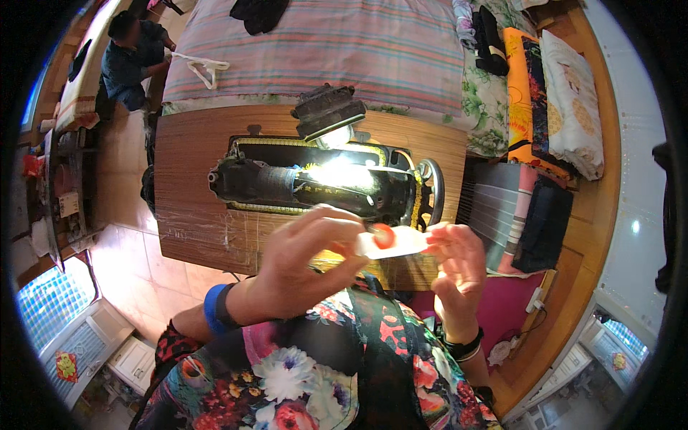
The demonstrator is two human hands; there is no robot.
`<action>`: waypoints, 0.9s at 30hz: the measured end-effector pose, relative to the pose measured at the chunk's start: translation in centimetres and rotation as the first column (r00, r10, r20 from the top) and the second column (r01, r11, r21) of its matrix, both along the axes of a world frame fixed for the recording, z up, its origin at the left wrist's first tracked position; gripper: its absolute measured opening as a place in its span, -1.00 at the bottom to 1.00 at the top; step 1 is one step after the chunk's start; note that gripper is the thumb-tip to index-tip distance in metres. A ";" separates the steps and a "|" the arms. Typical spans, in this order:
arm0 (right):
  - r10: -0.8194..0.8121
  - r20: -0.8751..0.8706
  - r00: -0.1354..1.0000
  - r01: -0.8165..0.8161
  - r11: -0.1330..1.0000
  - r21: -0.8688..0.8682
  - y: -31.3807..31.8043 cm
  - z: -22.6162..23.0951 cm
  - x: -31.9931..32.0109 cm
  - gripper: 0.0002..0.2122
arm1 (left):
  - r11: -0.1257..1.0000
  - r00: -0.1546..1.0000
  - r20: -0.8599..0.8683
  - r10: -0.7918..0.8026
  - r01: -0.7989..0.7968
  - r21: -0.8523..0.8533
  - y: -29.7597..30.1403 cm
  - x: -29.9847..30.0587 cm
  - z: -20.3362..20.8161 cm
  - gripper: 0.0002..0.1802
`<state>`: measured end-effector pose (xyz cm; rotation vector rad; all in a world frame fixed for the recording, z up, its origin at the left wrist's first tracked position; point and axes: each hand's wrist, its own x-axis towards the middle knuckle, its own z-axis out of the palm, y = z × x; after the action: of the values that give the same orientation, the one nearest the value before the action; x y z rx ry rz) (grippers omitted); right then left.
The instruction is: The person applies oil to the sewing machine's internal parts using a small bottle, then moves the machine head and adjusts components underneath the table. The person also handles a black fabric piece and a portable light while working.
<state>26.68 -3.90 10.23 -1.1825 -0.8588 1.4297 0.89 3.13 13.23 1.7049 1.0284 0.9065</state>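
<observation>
My left hand (308,258) is closed, its thumb and fingers pinching one end of a small whitish piece (405,242) with a round red-orange spot. The piece is overlit and blurred, so its kind does not show. At its other end are the curled fingertips of my right hand (460,269), which appear to grip it. Both hands are above the near edge of a brown wooden table (193,215). Just beyond them a black sewing machine (265,179) with gold decoration stands on the table, its handwheel (434,190) at the right.
A dark ribbed lamp-like object (326,111) shines on the machine. Behind the table is a bed with a striped cover (344,50) and a white hanger (208,68). Folded cloths (502,208) lie right of the table. Another person (132,61) sits at the far left.
</observation>
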 end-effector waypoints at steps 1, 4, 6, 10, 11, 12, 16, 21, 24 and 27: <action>0.007 -0.146 0.989 -0.004 1.000 0.027 0.1 0.3 -0.6 -0.35 | 0.999 0.997 0.062 -0.037 0.039 -0.031 0.2 1.0 0.0 -0.72; 0.028 -0.391 0.920 -0.048 0.998 -0.040 1.2 0.6 -1.1 -0.53 | 0.987 0.971 0.177 -0.159 0.161 0.001 0.8 3.4 -0.3 -0.74; 0.010 -0.493 0.870 -0.032 0.999 -0.036 2.1 0.2 -1.5 -0.67 | 0.979 0.952 0.239 -0.194 0.203 -0.014 1.1 4.4 -0.5 -0.74; -0.019 -0.515 0.857 -0.020 0.997 -0.069 2.8 0.0 -1.6 -0.74 | 0.964 0.948 0.227 -0.222 0.247 -0.093 0.9 4.7 -1.0 -0.73; -0.031 -0.537 0.843 -0.008 0.997 -0.070 2.8 -0.2 -1.5 -0.76 | 0.970 0.956 0.197 -0.218 0.235 -0.068 1.0 4.3 -1.4 -0.73; -0.046 -0.568 0.821 0.009 0.998 -0.068 2.8 -0.3 -1.3 -0.78 | 0.971 0.961 0.169 -0.218 0.232 -0.064 0.9 3.9 -2.1 -0.73; -0.098 -0.712 0.695 0.039 0.994 -0.098 2.0 -1.7 1.3 -0.79 | 0.994 0.954 -0.279 -0.108 0.101 -0.036 -1.2 -2.5 -5.8 -0.93; -0.257 -0.786 0.562 0.179 0.966 -0.188 0.3 -7.1 7.4 -0.77 | 0.989 0.687 -0.725 0.052 0.065 0.133 -6.2 -11.8 -13.7 -0.81; -0.394 -0.724 0.566 0.226 0.919 -0.323 -1.3 -11.8 9.8 -0.67 | 0.985 0.547 -0.830 0.111 0.052 0.166 -7.7 -15.8 -17.4 -0.53; -0.470 -0.670 0.575 0.225 0.878 -0.423 -3.0 -16.9 10.1 -0.60 | 0.994 0.452 -0.887 0.101 0.001 0.114 -9.0 -17.9 -19.8 -0.36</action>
<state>36.83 -6.92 -6.70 -0.7530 0.2019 1.5371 -17.02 -5.83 -6.53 2.3026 1.7389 -0.0439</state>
